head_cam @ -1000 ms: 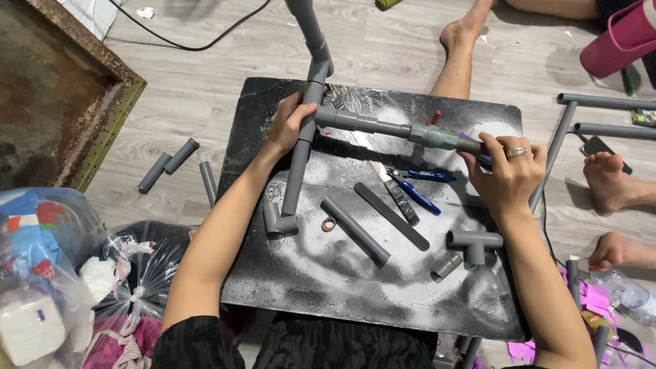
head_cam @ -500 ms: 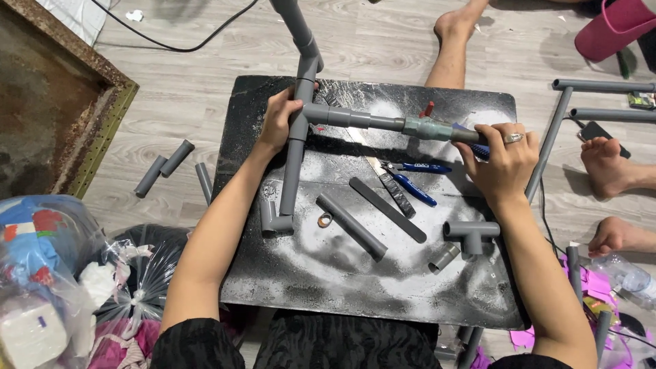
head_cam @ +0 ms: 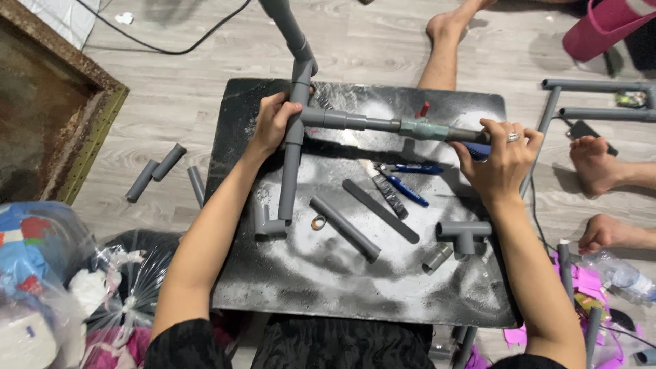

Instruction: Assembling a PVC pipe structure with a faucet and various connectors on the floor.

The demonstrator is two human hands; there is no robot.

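A grey pipe assembly [head_cam: 369,123] lies above a black board [head_cam: 328,287]: one long pipe runs down to an elbow [head_cam: 268,225], and a side branch with a greenish coupling [head_cam: 424,129] runs right. My left hand [head_cam: 273,123] grips the tee joint where the pipes cross. My right hand [head_cam: 502,160], wearing a ring, holds the right end of the branch at a blue part. Loose grey pipe pieces [head_cam: 345,229], a flat grey strip [head_cam: 380,210], a tee fitting [head_cam: 465,234], a small ring [head_cam: 318,222] and blue-handled pliers [head_cam: 403,181] lie on the board.
Short pipe pieces [head_cam: 156,171] lie on the wooden floor at left, beside a rusty tray [head_cam: 48,116]. Plastic bags [head_cam: 61,287] sit at lower left. Another person's bare feet [head_cam: 601,171] and more pipe frames [head_cam: 594,99] are at right. A foot [head_cam: 447,27] rests beyond the board.
The view has shifted slightly. Both hands keep their hold on the pipe assembly, which has barely moved.
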